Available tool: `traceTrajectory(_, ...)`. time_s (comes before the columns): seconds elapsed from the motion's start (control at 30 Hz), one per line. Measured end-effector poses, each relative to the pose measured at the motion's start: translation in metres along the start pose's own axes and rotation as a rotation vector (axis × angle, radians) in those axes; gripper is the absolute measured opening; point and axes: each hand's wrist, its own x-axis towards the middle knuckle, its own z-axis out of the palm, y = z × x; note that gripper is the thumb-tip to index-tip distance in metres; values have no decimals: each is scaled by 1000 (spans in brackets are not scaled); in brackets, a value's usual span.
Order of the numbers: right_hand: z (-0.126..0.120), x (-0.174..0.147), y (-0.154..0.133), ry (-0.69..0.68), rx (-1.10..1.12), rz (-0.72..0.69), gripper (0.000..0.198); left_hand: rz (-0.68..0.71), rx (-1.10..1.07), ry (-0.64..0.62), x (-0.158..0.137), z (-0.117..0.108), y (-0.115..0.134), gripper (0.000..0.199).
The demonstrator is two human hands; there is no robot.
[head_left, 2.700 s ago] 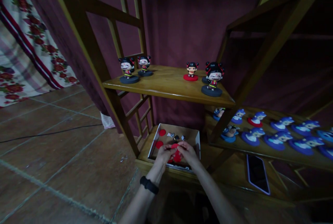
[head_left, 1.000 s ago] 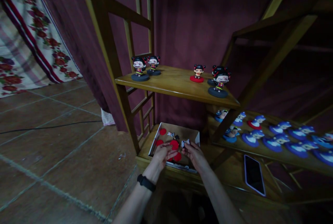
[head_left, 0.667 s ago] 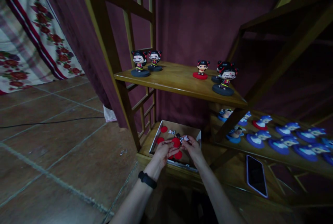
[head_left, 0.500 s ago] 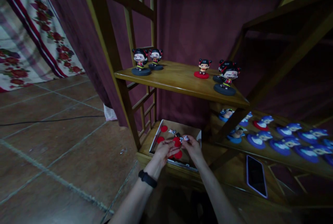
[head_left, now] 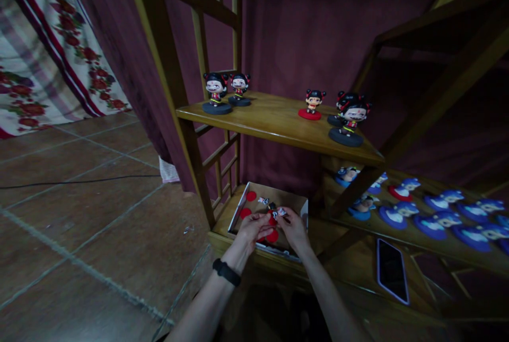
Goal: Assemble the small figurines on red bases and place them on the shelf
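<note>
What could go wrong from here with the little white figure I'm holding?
The small white figure, in the right hand's fingertip grip, might slip into the cardboard box below. The red disc in the left hand could drop too, landing among similar discs. A hand lifted carelessly might knock the dark-based figure near the upper shelf's front edge.

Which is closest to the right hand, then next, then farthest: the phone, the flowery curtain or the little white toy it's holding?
1. Little white toy: held in the right hand.
2. Phone: low, to the right.
3. Flowery curtain: far over on the left.
</note>
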Motion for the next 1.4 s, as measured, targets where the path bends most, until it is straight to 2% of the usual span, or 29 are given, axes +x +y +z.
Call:
traceTrajectory(0.4,-3,-2,0,5,-109,-63,27,11,24,72,-3,3,1,30)
traceTrajectory(0.67,-3,-3,-2,-11,-180,-100,27,8,44,74,-1,3,-1,29)
traceTrajectory(0.83,-6,-2,-4,-19,-228,-120,25,-37,37,29,-1,1,0,25)
traceTrajectory(1.03,-5,-1,1,-25,-199,-68,26,-66,18,-11,2,-2,-3,22)
traceTrajectory(1.27,-3,-2,1,-33,-162,-61,25,-51,37,30,6,-2,-5,22)
traceTrajectory(1.4,-5,-2,-4,-55,-225,-99,25,-69,39,32,4,-3,-4,21)
